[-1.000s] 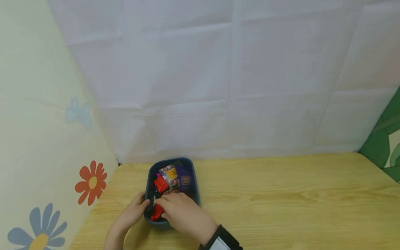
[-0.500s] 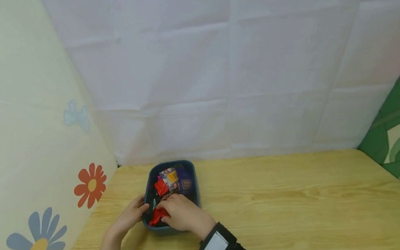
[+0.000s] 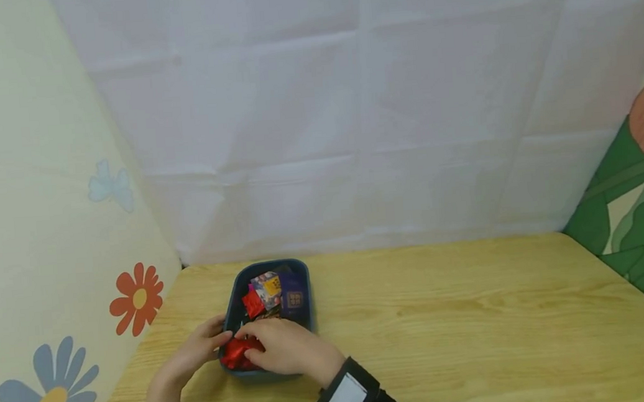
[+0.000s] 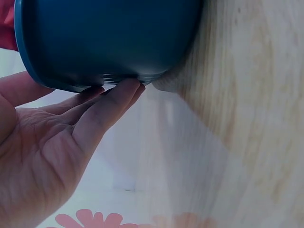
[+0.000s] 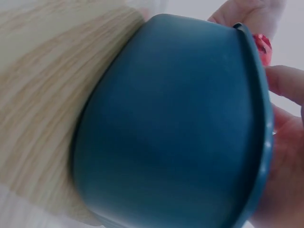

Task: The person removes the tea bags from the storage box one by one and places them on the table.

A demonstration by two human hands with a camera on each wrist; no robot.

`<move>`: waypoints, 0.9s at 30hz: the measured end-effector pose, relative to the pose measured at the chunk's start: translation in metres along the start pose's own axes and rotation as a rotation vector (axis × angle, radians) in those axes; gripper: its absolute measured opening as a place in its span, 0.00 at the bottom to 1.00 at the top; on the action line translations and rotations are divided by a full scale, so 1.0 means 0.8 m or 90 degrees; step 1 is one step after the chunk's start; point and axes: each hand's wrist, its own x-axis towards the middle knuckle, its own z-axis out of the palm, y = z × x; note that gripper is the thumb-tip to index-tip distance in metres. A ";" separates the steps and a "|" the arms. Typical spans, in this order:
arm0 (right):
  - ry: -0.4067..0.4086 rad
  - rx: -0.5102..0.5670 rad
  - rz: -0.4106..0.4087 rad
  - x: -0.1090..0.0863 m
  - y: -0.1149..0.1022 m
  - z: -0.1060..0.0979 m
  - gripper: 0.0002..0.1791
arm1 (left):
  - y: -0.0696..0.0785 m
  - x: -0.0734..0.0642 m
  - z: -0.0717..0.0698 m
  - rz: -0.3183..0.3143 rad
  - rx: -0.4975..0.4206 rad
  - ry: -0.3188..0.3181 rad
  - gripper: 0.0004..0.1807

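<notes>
A dark blue plastic bin (image 3: 311, 314) stands on the table, filled with small wrapped packets. My left hand (image 3: 200, 346) holds its left side, thumb at the rim and fingers along the outer wall (image 4: 114, 38). Over the near half of the bin, my right hand (image 3: 287, 346) pinches a shiny red packet (image 3: 234, 355) between thumb and fingers. Part of this packet (image 5: 262, 47) shows past the rim in the right wrist view. Farther back in the bin lie a smaller red packet (image 3: 253, 303), a multicoloured packet (image 3: 266, 290) and a dark purple packet (image 3: 293, 297).
The wood-grain table (image 3: 448, 317) stretches to the right of the bin. A white sheet (image 3: 349, 112) hangs behind it. Flower-patterned panels stand on the left (image 3: 33, 246) and right (image 3: 631, 217).
The red packet under my right hand has shifted left toward the near left corner of the bin, and more of it shows. My left hand stays at the bin's side.
</notes>
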 end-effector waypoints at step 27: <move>0.133 0.016 -0.082 -0.017 0.022 -0.046 0.21 | -0.001 0.007 0.003 -0.031 0.004 0.078 0.28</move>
